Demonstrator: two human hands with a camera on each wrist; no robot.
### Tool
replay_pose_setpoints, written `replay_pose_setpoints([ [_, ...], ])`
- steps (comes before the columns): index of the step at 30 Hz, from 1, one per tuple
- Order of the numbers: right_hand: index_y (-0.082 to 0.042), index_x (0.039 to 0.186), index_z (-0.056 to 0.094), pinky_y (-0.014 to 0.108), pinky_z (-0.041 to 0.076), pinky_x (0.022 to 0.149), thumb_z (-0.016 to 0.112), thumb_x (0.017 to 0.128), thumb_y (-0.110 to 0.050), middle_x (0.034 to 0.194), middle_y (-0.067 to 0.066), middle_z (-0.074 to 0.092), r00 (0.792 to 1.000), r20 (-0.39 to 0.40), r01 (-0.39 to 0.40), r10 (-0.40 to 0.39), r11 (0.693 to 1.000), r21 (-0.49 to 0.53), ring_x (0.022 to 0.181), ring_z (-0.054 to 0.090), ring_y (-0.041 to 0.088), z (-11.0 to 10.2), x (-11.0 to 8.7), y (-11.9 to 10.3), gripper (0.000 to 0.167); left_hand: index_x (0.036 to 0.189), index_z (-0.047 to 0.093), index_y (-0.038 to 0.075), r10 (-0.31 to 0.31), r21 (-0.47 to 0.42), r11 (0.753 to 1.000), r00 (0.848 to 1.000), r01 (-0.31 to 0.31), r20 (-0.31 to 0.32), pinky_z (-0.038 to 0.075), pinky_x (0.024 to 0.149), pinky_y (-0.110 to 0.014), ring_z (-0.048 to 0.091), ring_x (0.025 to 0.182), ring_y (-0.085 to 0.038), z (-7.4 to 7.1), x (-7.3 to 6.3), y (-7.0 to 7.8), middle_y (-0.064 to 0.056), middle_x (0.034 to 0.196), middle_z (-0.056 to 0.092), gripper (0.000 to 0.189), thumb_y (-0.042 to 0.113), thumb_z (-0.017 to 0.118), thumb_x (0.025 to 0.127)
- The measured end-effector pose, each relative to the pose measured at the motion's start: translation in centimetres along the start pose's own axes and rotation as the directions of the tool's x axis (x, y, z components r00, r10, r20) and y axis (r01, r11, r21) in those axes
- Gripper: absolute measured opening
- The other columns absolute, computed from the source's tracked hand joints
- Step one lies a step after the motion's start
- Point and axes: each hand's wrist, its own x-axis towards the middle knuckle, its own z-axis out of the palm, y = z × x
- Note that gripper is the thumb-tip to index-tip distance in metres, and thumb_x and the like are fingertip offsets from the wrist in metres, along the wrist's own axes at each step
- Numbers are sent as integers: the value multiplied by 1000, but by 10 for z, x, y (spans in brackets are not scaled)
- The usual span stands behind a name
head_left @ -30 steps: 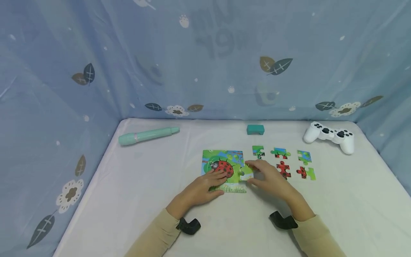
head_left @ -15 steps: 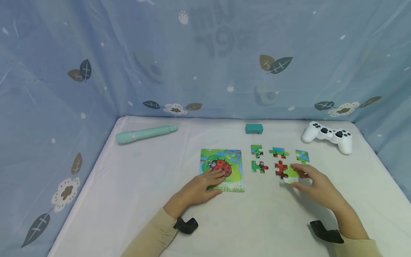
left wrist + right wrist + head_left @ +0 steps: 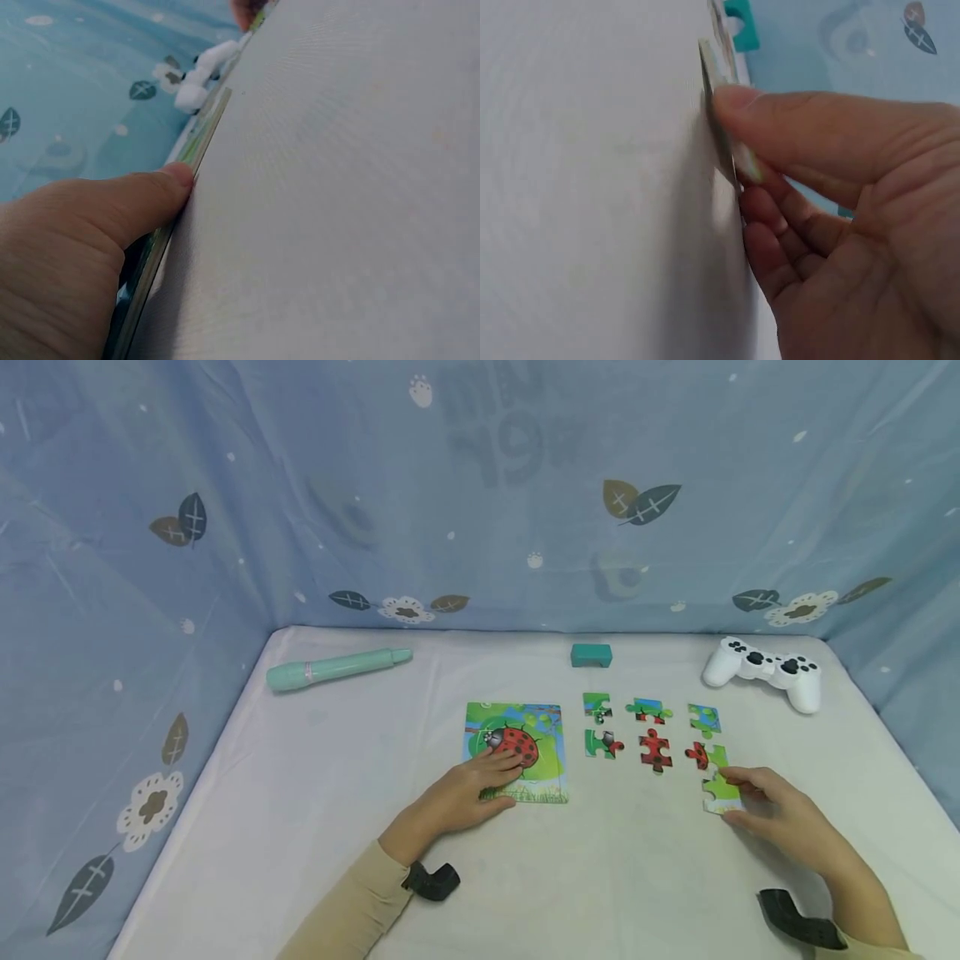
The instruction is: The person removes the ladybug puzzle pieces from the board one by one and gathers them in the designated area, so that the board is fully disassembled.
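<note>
My left hand rests with extended fingers on a square ladybug picture board, covering its lower left part. In the left wrist view the thumb lies at the edge of that board. My right hand pinches a green puzzle piece between thumb and fingers at its right side. In the right wrist view this puzzle piece is slightly tilted, close over the table. Just above it in the head view sits a red and green puzzle piece, overlapping the held one's upper edge.
Several loose puzzle pieces, among them a red one, lie in two rows right of the board. A teal block, a white game controller and a mint-green microphone-shaped object lie toward the back. A blue patterned curtain stands behind.
My right hand has carried the green puzzle piece from the board's right edge to the right, below the end of the loose rows. The left hand has stayed on the board.
</note>
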Motion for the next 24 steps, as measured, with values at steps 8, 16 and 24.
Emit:
replay_pose_setpoints([
  [8,1,122,58,2,29,74,76,79,-11,113,13,52,998,-5,60,-60,998,0,96,32,-21,4,0,3,48,133,55,7,4,-3,1000,1000,-4,0,25,119,-35,39,137,-18,-1,0,0,-4,143,48,48,32,61,93],
  [16,2,127,54,-2,29,77,74,81,-11,117,-6,49,998,-9,57,-57,996,70,100,34,-21,4,-1,7,52,133,55,7,23,10,1000,1000,-23,-18,26,118,-36,41,136,-19,-1,0,-1,-5,143,48,48,32,61,93],
  [24,2,130,50,-4,28,85,71,83,-7,120,-34,44,994,-53,104,-97,982,155,110,36,-23,2,-2,-4,52,134,55,7,19,14,1000,1000,-19,-11,27,118,-34,40,136,-19,0,-1,0,-4,143,48,48,32,60,93],
])
